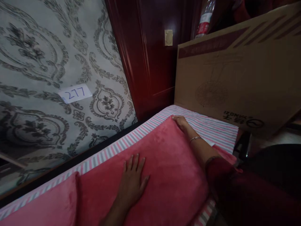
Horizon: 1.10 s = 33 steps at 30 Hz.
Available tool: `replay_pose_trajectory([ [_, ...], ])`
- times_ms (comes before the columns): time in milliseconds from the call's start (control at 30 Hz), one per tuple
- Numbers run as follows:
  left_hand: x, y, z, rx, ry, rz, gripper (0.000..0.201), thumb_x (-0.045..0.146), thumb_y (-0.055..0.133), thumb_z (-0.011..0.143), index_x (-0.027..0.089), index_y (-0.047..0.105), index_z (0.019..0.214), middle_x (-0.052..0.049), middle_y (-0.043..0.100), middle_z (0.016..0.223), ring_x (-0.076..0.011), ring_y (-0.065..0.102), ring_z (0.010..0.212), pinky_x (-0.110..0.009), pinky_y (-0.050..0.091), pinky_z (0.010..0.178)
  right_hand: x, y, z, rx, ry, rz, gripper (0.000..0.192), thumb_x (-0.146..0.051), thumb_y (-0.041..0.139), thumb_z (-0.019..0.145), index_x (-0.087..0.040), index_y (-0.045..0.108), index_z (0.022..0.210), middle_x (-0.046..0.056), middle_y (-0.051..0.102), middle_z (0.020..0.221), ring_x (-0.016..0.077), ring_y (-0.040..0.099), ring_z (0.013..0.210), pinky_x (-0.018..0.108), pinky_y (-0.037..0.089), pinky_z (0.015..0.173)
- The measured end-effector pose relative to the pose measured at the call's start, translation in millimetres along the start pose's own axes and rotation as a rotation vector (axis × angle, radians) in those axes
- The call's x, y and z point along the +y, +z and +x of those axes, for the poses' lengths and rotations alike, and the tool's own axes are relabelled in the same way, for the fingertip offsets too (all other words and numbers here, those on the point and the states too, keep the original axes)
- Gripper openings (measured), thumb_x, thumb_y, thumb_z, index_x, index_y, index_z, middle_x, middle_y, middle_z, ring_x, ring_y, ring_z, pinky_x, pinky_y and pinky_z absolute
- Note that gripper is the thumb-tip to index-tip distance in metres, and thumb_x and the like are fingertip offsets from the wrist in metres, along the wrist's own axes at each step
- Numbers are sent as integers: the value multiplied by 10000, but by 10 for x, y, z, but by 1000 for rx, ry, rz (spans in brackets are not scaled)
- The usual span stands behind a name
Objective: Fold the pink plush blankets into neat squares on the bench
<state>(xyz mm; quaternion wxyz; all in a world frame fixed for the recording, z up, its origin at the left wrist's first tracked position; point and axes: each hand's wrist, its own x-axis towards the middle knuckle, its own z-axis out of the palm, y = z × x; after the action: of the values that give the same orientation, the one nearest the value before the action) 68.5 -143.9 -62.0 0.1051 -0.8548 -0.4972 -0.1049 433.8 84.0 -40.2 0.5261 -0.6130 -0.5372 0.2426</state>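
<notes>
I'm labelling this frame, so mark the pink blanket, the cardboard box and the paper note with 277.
pink blanket (169, 169): head view, bare middle of the plush surface.
cardboard box (235, 72): head view, printed front panel.
paper note (75, 93): head view, on the handwritten number.

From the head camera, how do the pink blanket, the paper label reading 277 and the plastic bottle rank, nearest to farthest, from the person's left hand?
1. Pink blanket: directly under the left hand, which lies flat on it.
2. Paper label reading 277: up and to the left, on the patterned wall.
3. Plastic bottle: far upper right, behind the cardboard box.
</notes>
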Motion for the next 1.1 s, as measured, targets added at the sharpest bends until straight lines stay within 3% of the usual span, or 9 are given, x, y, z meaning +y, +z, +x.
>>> replay_pose_trajectory([
  [133,-6,22,-13,10,16,16,621,462,444,994,309,326,1584,-69,355,1640,-343,285,1515,-610,283,1175,-31,63,50,57,-66,-185,276,-319,498,946,-167,687,813,63,713,839,217,625,857,295,469,753],
  [267,-15,53,-12,38,-14,21,628,462,478,976,333,344,1576,-69,345,1645,-370,310,1499,-633,285,1163,27,173,-6,8,-82,-356,209,-246,526,916,-191,719,854,83,745,948,229,631,953,292,438,816],
  [567,-45,45,32,-21,-19,9,619,461,460,972,310,374,1567,-75,327,1652,-379,285,1508,-655,306,1151,-70,173,-33,-58,68,-609,295,-347,525,993,-162,629,1198,134,727,1150,243,657,1042,282,452,802],
  [700,-33,7,67,-37,-22,-1,615,468,463,968,299,402,1555,-89,339,1645,-390,303,1499,-659,309,1147,-179,-22,-94,-101,184,-684,470,-491,488,1006,-137,580,1303,171,708,1220,265,669,1081,294,475,789],
  [867,-14,-24,94,-50,-26,-15,623,482,456,971,274,404,1556,-102,337,1643,-401,296,1500,-669,287,1153,-208,-443,-385,-216,279,-781,595,-630,441,986,-123,710,1145,202,724,1179,295,697,1039,307,492,746],
  [1100,-10,-48,117,-63,62,-44,636,507,481,964,324,375,1563,-69,346,1640,-394,256,1518,-695,242,1157,-66,-673,-832,-223,187,-879,393,-455,516,1006,-167,685,1212,162,697,1259,268,652,1136,287,472,819],
])
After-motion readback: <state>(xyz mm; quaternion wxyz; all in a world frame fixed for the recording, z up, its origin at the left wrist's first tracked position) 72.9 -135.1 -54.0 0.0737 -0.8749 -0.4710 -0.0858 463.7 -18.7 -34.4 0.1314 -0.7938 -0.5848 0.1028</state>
